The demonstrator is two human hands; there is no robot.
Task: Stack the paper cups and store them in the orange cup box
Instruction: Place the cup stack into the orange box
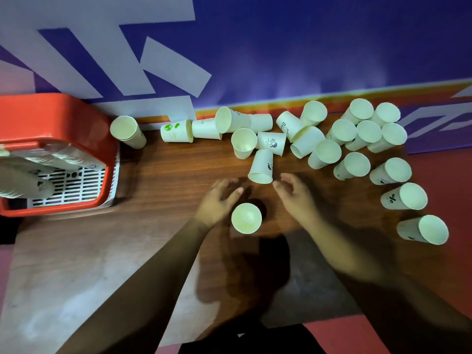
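Head view: paper cup (246,217) stands beside left hand (217,200), outside its grip.

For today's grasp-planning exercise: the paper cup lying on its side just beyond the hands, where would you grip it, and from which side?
Pinch the tipped cup across its wall near the rim, from the near side with the right hand: its mouth faces the person and both flanks there look free.

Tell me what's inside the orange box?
Stacks of paper cups lie inside the orange box, on a white slotted tray. What's beneath the stacks is hidden.
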